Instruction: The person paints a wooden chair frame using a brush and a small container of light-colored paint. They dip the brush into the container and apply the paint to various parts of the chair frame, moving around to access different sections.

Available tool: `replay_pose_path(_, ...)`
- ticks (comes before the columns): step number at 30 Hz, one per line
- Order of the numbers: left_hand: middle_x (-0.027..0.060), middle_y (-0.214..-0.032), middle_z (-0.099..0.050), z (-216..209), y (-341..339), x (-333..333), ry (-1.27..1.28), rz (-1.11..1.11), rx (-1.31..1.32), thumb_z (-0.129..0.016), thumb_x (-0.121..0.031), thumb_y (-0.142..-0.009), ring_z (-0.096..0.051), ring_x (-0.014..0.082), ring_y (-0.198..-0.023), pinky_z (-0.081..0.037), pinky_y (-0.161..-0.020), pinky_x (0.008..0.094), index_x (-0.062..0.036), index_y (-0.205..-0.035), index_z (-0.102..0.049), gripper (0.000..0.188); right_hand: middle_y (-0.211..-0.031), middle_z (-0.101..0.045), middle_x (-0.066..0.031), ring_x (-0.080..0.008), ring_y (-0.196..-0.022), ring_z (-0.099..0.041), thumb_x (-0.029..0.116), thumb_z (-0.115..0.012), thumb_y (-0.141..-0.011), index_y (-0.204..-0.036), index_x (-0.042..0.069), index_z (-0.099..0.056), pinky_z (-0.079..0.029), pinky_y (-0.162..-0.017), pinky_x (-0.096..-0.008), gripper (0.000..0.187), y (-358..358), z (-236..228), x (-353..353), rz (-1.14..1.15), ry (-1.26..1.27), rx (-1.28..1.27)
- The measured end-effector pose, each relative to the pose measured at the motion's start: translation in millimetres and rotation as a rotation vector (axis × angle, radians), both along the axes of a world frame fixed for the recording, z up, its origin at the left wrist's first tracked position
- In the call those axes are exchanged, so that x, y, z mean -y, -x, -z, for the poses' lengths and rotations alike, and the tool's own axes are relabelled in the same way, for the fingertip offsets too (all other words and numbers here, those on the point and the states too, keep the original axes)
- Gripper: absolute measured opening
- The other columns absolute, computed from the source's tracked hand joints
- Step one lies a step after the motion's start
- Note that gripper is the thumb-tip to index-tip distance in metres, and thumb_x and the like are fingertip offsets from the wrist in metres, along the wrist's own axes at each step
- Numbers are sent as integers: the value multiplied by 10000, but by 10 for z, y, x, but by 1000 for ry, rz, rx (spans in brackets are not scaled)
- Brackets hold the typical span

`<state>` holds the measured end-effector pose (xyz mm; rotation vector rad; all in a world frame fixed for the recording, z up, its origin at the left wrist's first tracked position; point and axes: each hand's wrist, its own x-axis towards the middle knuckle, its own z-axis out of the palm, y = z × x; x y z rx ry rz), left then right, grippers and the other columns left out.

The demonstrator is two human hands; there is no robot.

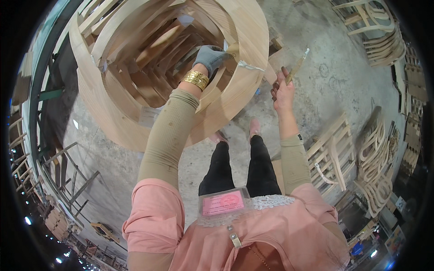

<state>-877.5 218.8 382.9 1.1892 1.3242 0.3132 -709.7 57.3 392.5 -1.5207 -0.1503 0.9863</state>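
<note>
A tall stack of pale wooden rings (pixel 252 27) stands before me, its rings built of curved pieces. White glue-like paste (pixel 250 66) marks a joint on the top ring's right side. My left hand (pixel 210 58), in a grey glove, reaches into the opening beside the inner right edge. Its fingers are closed at a small tan piece (pixel 232 49), whose kind I cannot make out. Bare and to the right of the ring, my right hand (pixel 284 94) grips a narrow tan stick (pixel 297 69) with a white-smeared tip pointing up and away.
Curved wooden frames (pixel 332 151) lean at the right, with more bent frames (pixel 377 153) beyond them. Stacked wooden parts (pixel 384 47) stand at the far right. A green metal frame (pixel 34 90) runs along the left, near a metal rack (pixel 72 176). The floor (pixel 325 86) is concrete.
</note>
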Motion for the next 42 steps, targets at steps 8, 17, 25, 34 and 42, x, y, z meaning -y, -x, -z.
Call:
replay_pose_path(8,72,-806,-624,-218,-18,-12,35,102,-7,-719,-266,-688,-547,141,-702,-457,-690,275,6,-901,-661,350,-716,-449,29,-30,-464,-323,279,-545,-874,-1283,77,-375,-247,-382,-185,487,-97,72,96,42,-12,-18)
replay_pose_path(17,133,-853,-656,-552,495,-160,-412,-53,-17,-669,-268,-644,-616,174,-758,-479,-708,275,33,-962,-633,439,-938,-598,-103,-23,-415,-284,316,-474,-909,-1296,78,-359,-220,-359,-181,469,-184,61,436,78,-27,47)
replay_pose_path(25,61,-777,-623,-1720,763,899,-373,-266,593,-561,-64,-763,-559,86,-699,-457,-649,222,36,-892,-622,174,-901,-589,-80,-31,-424,-308,288,-426,-932,-1300,79,-391,-246,-367,-196,425,-299,-168,1401,38,233,187)
replay_pose_path(34,31,-755,-613,-653,903,2957,140,315,481,-565,-163,-812,-551,87,-689,-457,-629,246,-24,-939,-613,194,-775,-528,30,-32,-567,-386,233,-432,-929,-1304,78,-429,-335,-522,-178,406,-414,-1225,1375,-753,418,778)
replay_pose_path(42,128,-829,-637,-39,1623,3265,8,135,144,-557,-226,-777,-611,272,-727,-481,-663,342,-55,-883,-638,218,-796,-536,-58,-160,-660,-447,103,-476,-894,-1219,46,-502,-384,-644,-272,331,99,-2121,181,-1238,301,1249)
